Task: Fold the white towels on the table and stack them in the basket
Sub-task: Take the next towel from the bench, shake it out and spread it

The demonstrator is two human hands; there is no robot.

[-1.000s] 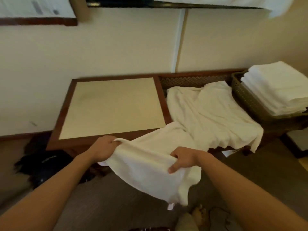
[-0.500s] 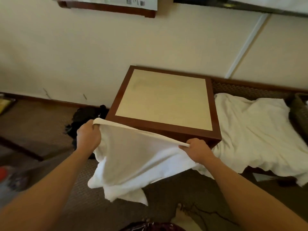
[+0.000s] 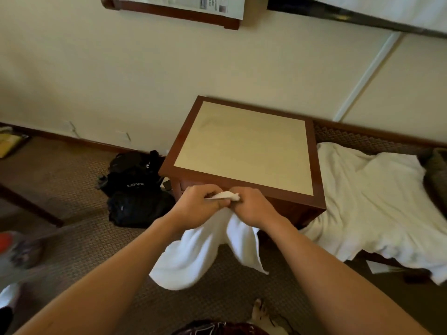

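Both hands, left [image 3: 202,206] and right [image 3: 252,207], touch and pinch the upper edge of a white towel [image 3: 193,252] just near of the desk [image 3: 244,146], its long axis vertical, folds hanging toward the carpet.

The basket [image 3: 436,175] is cut off by the right edge, its contents out of sight. Both grips hide the held towel's [image 3: 193,252] top corners. Blurred things at the left edge [image 3: 14,247] cannot be told.
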